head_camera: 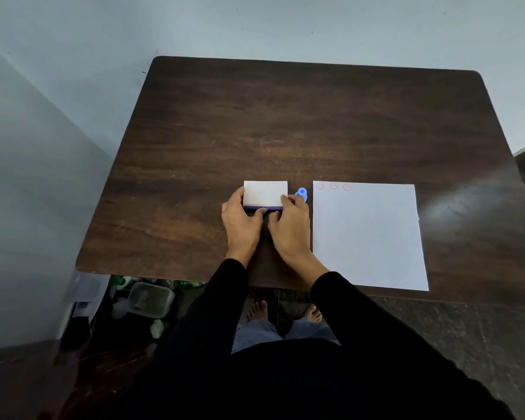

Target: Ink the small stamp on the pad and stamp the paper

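Small stamp point(301, 194), blue, stands on worktop point(285, 116) between ink pad case point(265, 194) and paper point(367, 234), just beyond right hand point(291, 225), touching or nearly so. Right hand nearer. Both hands on case; left hand point(241, 221) at left edge; fingers point(262, 210) grasping purple front edge, lid white, long axis left-right. Whether pad is open: cannot tell. Three red smiley marks point(333, 186) along paper's far edge. Stamp base hidden behind right hand.

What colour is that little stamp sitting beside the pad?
The small stamp is light blue, seen in the head view just past the right hand.
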A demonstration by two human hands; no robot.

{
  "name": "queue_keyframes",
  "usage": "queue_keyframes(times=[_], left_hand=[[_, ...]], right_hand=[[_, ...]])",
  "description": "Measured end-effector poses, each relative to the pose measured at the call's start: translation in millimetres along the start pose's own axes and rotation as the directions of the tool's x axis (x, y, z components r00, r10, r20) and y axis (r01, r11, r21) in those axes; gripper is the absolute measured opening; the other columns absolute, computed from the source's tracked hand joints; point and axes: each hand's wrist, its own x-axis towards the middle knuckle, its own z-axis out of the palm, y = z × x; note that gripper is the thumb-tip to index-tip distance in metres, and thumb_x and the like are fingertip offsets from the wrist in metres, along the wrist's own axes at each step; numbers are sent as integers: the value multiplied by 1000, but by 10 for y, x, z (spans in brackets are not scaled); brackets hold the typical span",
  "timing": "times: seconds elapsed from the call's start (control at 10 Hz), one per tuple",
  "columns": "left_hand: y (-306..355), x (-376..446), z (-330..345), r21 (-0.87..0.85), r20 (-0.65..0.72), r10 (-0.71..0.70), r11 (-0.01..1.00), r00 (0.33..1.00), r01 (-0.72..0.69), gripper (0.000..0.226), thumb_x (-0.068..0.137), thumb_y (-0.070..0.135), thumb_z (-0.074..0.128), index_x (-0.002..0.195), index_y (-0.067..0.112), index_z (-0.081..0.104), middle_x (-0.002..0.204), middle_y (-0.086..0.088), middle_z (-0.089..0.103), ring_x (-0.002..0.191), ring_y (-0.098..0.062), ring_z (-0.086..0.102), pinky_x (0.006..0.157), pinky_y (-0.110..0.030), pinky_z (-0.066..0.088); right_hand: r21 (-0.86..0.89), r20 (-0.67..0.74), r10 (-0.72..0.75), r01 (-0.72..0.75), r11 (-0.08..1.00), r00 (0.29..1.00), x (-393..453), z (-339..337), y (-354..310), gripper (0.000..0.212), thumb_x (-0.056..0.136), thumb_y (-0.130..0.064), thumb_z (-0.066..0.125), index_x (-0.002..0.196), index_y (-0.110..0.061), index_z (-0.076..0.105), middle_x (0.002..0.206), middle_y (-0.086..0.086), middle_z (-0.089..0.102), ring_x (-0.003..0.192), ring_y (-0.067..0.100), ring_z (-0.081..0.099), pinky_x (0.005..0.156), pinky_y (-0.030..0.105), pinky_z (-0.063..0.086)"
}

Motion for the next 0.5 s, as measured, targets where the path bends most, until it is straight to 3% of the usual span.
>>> queue_keyframes(times=[0.2,0.3,0.4,0.5], left_hand=[[-29,-19,10,4,-5,33,999,999,-32,60,75,5,71,131,10,49,126,-11,58,120,-23,46,97,-27,38],[-54,17,14,-28,-12,45,999,999,-46,62,72,3,72,129,11,50,122,-11,60,118,-25,47,95,-25,38],[-48,-10,-3,-24,-7,55,998,998,-55,66,72,-1,71,133,11,47,126,-10,58,119,-25,46,96,-22,35],[-56,-11,21,-19,-8,51,999,999,-51,72,72,-1,69,137,9,40,133,-9,54,125,-24,41,100,-19,29]], right_hand=[[-16,-30,-59,58,998,998,-57,-11,0,45,89,-13,50,133,-3,43,139,14,41,126,25,39,96,36,47],[11,-195,-107,111,994,975,-45,-85,4,42,80,-7,54,122,-4,51,128,15,49,116,29,47,94,38,43],[14,-339,-59,68,998,939,-25,-166,-4,43,71,-4,57,113,-6,54,119,13,56,106,30,53,86,40,42],[14,-417,78,-79,997,905,49,-225,134,47,70,-4,55,116,-10,52,121,10,56,110,29,52,89,40,40]])
